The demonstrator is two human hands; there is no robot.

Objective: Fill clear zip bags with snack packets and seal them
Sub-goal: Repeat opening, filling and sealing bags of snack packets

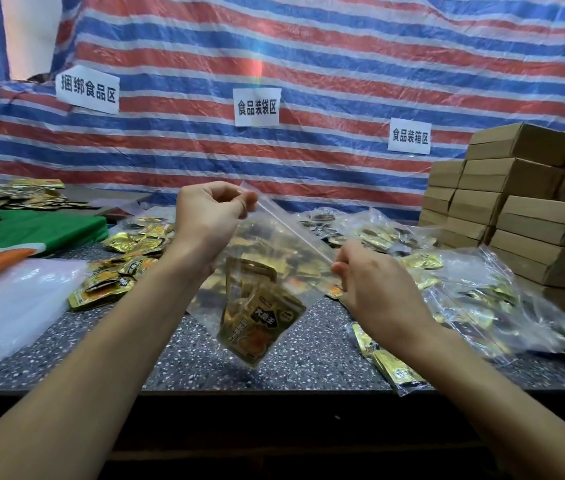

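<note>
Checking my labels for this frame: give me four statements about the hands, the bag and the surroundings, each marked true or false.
1. The left hand and the right hand both pinch the clear zip bag at its top strip. True.
2. The bag is empty. False: gold snack packets sit inside.
3. The cardboard boxes stand on the person's left. False: they are stacked on the right.
4. Three paper signs hang on the striped tarp. True.
</note>
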